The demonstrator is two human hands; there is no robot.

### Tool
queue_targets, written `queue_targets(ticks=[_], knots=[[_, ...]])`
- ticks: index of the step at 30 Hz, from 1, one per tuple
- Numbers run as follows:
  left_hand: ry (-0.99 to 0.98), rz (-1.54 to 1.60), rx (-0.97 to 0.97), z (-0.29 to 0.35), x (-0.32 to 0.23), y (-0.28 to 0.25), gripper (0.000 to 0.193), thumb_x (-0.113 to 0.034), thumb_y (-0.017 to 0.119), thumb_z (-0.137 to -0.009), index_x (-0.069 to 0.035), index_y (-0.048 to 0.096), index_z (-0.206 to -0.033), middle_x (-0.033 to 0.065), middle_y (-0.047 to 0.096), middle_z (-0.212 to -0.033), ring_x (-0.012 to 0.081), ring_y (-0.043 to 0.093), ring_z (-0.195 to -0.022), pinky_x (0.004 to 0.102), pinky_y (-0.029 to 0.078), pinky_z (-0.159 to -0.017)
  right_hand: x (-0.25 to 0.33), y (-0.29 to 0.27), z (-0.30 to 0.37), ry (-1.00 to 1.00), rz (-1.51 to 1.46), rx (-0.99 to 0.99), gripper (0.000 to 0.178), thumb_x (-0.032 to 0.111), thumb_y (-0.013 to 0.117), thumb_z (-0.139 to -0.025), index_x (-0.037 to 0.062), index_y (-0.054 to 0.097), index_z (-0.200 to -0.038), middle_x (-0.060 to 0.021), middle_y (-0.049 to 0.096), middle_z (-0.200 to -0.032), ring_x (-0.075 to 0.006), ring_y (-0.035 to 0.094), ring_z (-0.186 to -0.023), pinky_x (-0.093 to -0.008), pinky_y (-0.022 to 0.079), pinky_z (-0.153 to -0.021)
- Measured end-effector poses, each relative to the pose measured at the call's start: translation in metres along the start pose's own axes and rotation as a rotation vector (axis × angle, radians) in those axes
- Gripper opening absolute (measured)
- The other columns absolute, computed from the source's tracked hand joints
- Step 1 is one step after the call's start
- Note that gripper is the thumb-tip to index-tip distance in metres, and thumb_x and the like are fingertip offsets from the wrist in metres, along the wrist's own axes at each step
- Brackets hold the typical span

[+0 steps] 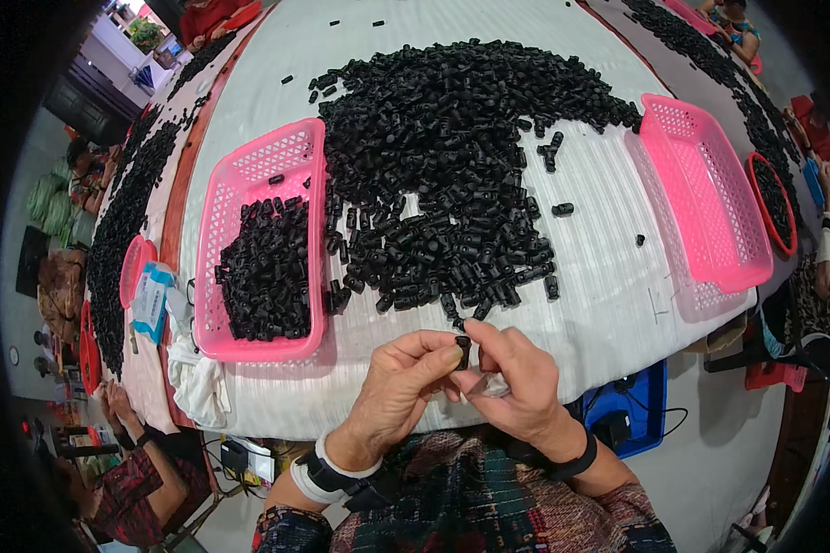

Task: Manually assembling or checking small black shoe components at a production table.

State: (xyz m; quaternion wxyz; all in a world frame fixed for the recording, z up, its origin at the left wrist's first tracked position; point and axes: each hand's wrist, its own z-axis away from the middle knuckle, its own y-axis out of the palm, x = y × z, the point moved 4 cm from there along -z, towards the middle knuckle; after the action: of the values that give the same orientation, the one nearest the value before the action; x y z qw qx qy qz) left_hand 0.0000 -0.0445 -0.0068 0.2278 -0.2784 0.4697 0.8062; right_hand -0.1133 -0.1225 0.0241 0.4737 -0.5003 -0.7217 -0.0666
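Near the table's front edge, my left hand (404, 380) pinches a small black plastic cord lock (462, 354) between thumb and forefinger. Against it my right hand (516, 373) is closed, its forefinger bent over the top of the piece. What the right thumb and other fingers hold is hidden, though something pale shows between them. Just beyond my fingertips begins a large heap of similar black pieces (443, 184), which spreads toward the back of the table. To the left, a pink perforated basket (318, 276) contains many more of them.
A second pink basket (710, 212) stands at the table's right side, with no pieces visible inside. A white cloth (198, 382) and a blue-and-white packet (153, 300) lie at the left edge. Under the table is a blue crate (650, 415). Other people sit along neighbouring tables.
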Motion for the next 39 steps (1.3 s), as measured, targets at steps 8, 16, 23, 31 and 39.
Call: queue_targets(ticks=[8, 16, 23, 31, 39], knots=[[-0.188, 0.045, 0.141, 0.002, 0.000, 0.007, 0.023, -0.017, 0.055, -0.088, 0.001, 0.058, -0.102, 0.0088, 0.062, -0.091, 0.0121, 0.058, -0.076, 0.0237, 0.046, -0.061, -0.007, -0.004, -0.001, 0.129, -0.219, 0.070, 0.048, 0.001, 0.075, -0.062, 0.0003, 0.057, -0.107, -0.0079, 0.055, -0.081, -0.0144, 0.058, -0.065, -0.0239, 0.047, -0.055], [-0.202, 0.123, 0.224, 0.000, 0.010, 0.009, 0.029, -0.020, 0.057, -0.086, 0.003, 0.055, -0.103, 0.0106, 0.059, -0.094, 0.0142, 0.060, -0.073, 0.0240, 0.050, -0.058, -0.009, -0.008, 0.003, 0.255, -0.392, 0.084, 0.043, 0.001, 0.074, -0.064, 0.0034, 0.061, -0.105, -0.0047, 0.055, -0.083, -0.0102, 0.056, -0.070, -0.0220, 0.046, -0.058], [-0.229, 0.175, 0.218, 0.002, 0.017, 0.011, 0.026, -0.020, 0.056, -0.087, 0.001, 0.057, -0.102, 0.0097, 0.059, -0.094, 0.0143, 0.060, -0.073, 0.0248, 0.050, -0.058, -0.012, -0.009, 0.004, 0.203, -0.419, 0.037, 0.041, -0.001, 0.074, -0.064, 0.0026, 0.062, -0.103, -0.0031, 0.055, -0.081, -0.0068, 0.051, -0.064, -0.0175, 0.042, -0.053], [-0.239, 0.176, 0.244, -0.002, 0.018, 0.016, 0.027, -0.023, 0.053, -0.089, 0.001, 0.058, -0.100, 0.0105, 0.060, -0.093, 0.0135, 0.058, -0.074, 0.0232, 0.049, -0.057, -0.013, -0.016, 0.005, 0.256, -0.450, 0.102, 0.042, 0.001, 0.072, -0.067, 0.0031, 0.061, -0.107, -0.0049, 0.055, -0.086, -0.0107, 0.055, -0.073, -0.0223, 0.046, -0.063], [-0.222, 0.177, 0.227, -0.002, 0.018, 0.021, 0.031, -0.027, 0.052, -0.089, 0.002, 0.058, -0.099, 0.0105, 0.060, -0.091, 0.0132, 0.058, -0.073, 0.0231, 0.049, -0.058, -0.014, -0.017, 0.007, 0.272, -0.479, 0.094, 0.041, 0.001, 0.072, -0.067, 0.0027, 0.061, -0.106, -0.0052, 0.055, -0.086, -0.0112, 0.056, -0.073, -0.0226, 0.046, -0.063]])
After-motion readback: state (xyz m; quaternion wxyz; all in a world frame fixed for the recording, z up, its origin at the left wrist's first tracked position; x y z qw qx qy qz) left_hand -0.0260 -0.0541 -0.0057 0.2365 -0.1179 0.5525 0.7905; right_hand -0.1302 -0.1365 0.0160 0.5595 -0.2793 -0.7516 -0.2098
